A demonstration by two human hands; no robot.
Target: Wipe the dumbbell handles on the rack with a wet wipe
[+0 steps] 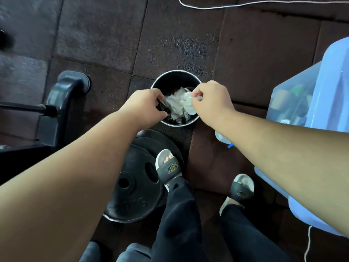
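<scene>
A small round black bin point(171, 77) stands on the floor below me, holding several crumpled white wipes point(174, 104). My right hand point(211, 100) is over the bin's right rim, its fingers pinched on a bunched white wet wipe point(188, 103). My left hand point(146, 106) is at the bin's left rim, fingers curled against the dark liner edge; whether it grips the liner is unclear. A black dumbbell rack foot and bar point(62, 103) show at the left. No dumbbell handles are in view.
A black weight plate point(136, 188) lies on the floor under my left foot in a black slide point(169, 167). A translucent blue plastic box point(309, 103) stands at the right. A white cord point(245, 4) runs along the top. Dark rubber tiles cover the floor.
</scene>
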